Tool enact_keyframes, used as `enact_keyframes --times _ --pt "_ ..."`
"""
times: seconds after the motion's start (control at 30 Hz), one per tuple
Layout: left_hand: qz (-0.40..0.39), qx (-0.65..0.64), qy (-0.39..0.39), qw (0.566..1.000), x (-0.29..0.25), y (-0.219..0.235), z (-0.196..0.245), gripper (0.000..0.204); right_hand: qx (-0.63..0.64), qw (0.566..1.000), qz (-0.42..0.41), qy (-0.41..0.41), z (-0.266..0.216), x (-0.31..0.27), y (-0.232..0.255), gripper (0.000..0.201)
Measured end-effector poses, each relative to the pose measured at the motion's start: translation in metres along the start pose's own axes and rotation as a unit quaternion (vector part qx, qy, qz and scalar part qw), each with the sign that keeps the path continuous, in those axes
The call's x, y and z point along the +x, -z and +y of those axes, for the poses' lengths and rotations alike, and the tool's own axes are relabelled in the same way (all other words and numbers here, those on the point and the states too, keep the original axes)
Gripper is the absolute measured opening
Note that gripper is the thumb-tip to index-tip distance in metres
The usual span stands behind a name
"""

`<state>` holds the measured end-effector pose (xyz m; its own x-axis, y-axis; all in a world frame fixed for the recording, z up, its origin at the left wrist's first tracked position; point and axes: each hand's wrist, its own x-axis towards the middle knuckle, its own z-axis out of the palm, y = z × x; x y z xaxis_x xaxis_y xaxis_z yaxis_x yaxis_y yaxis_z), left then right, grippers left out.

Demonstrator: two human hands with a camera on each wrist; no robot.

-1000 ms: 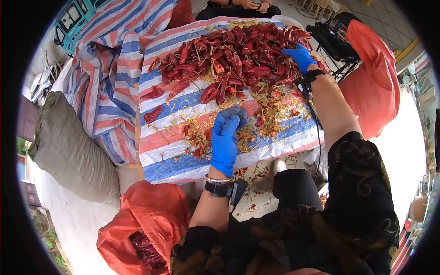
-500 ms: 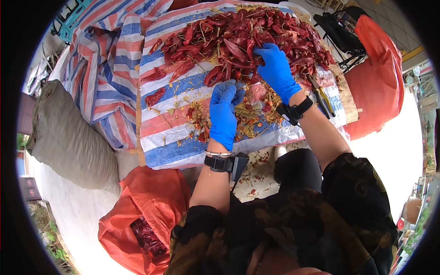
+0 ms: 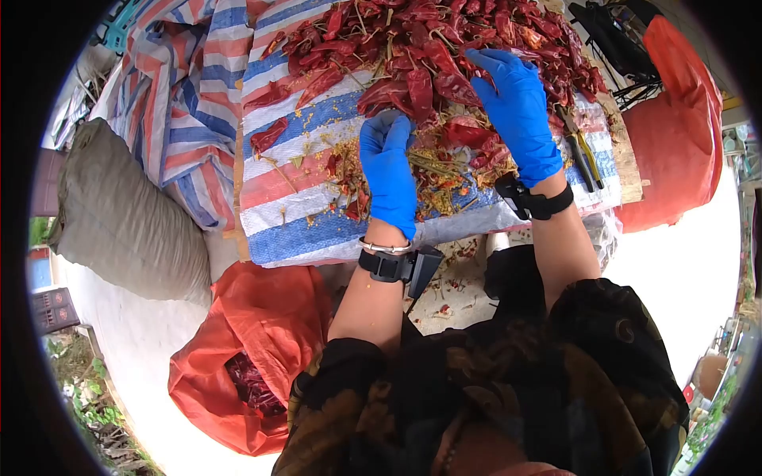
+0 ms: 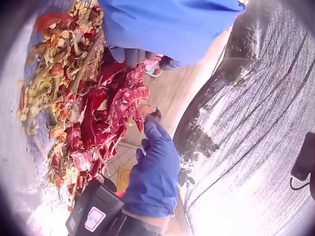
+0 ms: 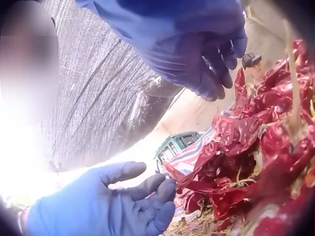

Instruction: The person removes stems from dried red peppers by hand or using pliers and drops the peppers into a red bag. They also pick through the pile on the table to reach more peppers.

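Note:
Both hands wear blue gloves over a pile of dried red chili peppers [image 3: 425,87]. My left hand [image 3: 386,163] is at the pile's near edge, fingers loosely bent. In the right wrist view, nothing shows between the thumb and fingers of that left hand [image 5: 123,201]. My right hand [image 3: 516,111] hovers over the pile's right part, fingers reaching forward and thumb apart; in the left wrist view this right hand [image 4: 152,172] holds nothing visible. Several loose peppers [image 3: 468,133] lie between the hands. Stems and yellow seeds [image 3: 436,178] are scattered in front of them.
A striped woven sheet [image 3: 298,246] covers the table. Pliers with black and yellow handles [image 3: 583,155] lie right of my right hand. Red sacks stand at the right [image 3: 675,151] and lower left [image 3: 246,341], the latter holding peppers. A grey-green sack [image 3: 127,218] leans at left.
My right hand has come from the pile's far right toward my left hand, then slightly back right. Peppers now lie over the pinkish patch between the hands. The head view has tilted downward.

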<state>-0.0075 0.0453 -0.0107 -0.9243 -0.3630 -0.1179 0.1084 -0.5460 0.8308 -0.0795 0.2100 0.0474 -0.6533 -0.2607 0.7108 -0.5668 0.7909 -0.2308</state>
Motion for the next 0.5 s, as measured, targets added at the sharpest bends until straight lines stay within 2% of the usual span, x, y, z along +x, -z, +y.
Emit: enact_keyframes --times 0.03,0.1,0.17,0.23,0.27,0.3,0.37,0.43,0.5 --pt "0.002 0.002 0.000 1.000 0.000 0.000 -0.002 0.015 0.003 1.000 -0.001 -0.001 0.006 -0.003 -0.011 0.035" --pt "0.014 0.034 -0.070 0.997 0.000 0.000 -0.006 0.015 -0.078 0.990 -0.113 -0.015 0.011 -0.012 -0.029 0.035" --pt "0.011 0.035 -0.087 0.996 -0.003 -0.004 -0.003 0.016 -0.089 0.991 -0.102 -0.007 0.004 -0.015 -0.026 0.032" --pt "0.007 0.035 -0.107 0.994 -0.006 -0.009 -0.001 0.017 -0.024 0.987 -0.135 -0.083 -0.002 -0.016 -0.009 0.026" --pt "-0.006 0.043 -0.139 0.989 -0.008 -0.011 0.000 0.018 0.002 0.989 -0.095 -0.109 -0.006 -0.018 -0.002 0.021" --pt "-0.019 0.051 -0.171 0.984 -0.010 -0.014 0.000 0.020 0.004 0.989 -0.095 -0.110 -0.011 -0.021 0.005 0.021" --pt "-0.043 0.067 -0.172 0.982 -0.017 -0.021 0.001 0.024 0.124 0.975 -0.005 -0.183 -0.022 -0.028 0.020 0.019" --pt "-0.066 0.086 -0.173 0.979 -0.022 -0.027 0.000 0.028 0.129 0.975 0.008 -0.180 -0.041 -0.035 0.027 0.017" --pt "-0.121 0.099 -0.159 0.975 -0.026 -0.030 -0.004 0.034 0.176 0.968 0.013 -0.178 -0.058 -0.044 0.027 0.018"
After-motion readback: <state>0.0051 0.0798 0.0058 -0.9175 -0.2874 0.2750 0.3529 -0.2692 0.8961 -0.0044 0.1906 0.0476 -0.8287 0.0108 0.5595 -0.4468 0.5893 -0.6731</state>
